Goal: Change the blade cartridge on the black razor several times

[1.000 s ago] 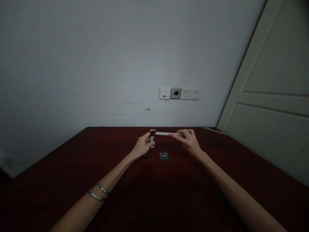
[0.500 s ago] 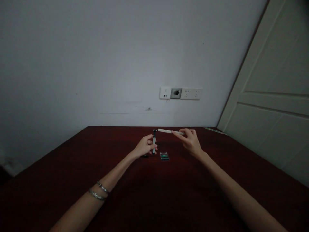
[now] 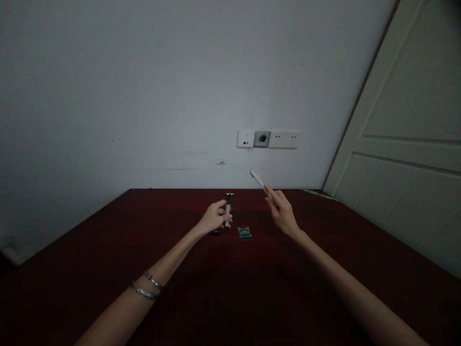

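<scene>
My left hand (image 3: 213, 219) is closed around the grey handle of a razor (image 3: 227, 211), which stands upright with its dark head at the top. In my right hand (image 3: 283, 211) is a slim white brush-like stick (image 3: 260, 181), tilted up to the left. Its tip is above and to the right of the razor head, apart from it; bristles are too small to make out. A small clear pack with green parts (image 3: 245, 233) lies on the table between the hands. Under my left hand a small dark object (image 3: 216, 233) partly shows.
The dark red table (image 3: 230, 298) reaches to a pale wall. Wall sockets (image 3: 284, 140) and a switch plate (image 3: 246, 139) are above its far edge. A flat green-and-white strip (image 3: 320, 194) lies at the back right, beside a pale panelled door (image 3: 406, 154).
The white stick's tip has left the razor head, swinging up and right, so the stick is now steeply tilted. My left hand with the razor has hardly moved.
</scene>
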`<action>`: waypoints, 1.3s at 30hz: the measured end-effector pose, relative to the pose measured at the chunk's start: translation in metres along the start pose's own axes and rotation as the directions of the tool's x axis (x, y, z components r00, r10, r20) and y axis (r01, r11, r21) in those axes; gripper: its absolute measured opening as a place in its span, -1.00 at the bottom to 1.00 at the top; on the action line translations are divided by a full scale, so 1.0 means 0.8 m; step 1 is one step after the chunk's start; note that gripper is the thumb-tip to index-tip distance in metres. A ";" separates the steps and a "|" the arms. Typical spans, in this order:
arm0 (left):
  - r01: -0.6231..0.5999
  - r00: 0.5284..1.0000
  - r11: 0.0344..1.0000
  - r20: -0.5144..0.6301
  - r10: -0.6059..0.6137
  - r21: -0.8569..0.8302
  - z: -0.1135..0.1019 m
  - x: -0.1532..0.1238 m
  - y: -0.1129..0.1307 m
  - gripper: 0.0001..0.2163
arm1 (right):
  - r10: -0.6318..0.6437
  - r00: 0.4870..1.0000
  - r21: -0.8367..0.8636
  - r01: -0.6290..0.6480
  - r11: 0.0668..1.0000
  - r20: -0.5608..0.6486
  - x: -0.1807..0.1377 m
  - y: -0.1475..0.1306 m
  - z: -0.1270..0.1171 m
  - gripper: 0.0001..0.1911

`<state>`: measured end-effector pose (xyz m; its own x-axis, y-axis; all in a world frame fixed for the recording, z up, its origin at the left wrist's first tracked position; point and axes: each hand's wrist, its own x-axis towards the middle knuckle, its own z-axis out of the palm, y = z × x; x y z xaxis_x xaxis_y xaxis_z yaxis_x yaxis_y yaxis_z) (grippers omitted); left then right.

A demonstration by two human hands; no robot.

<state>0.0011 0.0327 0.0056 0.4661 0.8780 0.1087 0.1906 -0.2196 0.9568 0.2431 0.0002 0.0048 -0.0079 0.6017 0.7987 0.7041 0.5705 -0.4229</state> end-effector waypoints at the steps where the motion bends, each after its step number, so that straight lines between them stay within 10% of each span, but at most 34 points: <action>1: -0.001 1.000 1.000 -0.005 0.001 0.004 0.000 0.000 -0.001 -0.78 | 0.116 0.993 0.110 -0.111 0.988 -0.036 -0.002 -0.014 0.006 -0.57; 5: -0.031 1.000 0.999 0.001 0.031 -0.013 0.005 0.002 -0.006 -0.79 | 0.510 0.836 0.538 -0.529 0.656 0.201 -0.016 -0.069 0.027 -0.58; 10: -0.109 0.994 0.992 0.019 0.111 -0.060 0.013 0.003 -0.010 -0.79 | 0.525 0.697 0.649 -0.692 0.316 0.488 -0.032 -0.105 0.038 -0.59; 39: -0.109 0.994 0.991 0.004 0.110 -0.077 0.015 -0.003 0.015 -0.78 | 0.527 0.656 0.651 -0.722 0.232 0.539 -0.092 -0.136 0.063 -0.59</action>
<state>0.0126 0.0229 0.0136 0.4879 0.8468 0.2117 0.0714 -0.2805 0.9572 0.1309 -0.0780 -0.0297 -0.0169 0.9974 0.0702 -0.2932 0.0622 -0.9540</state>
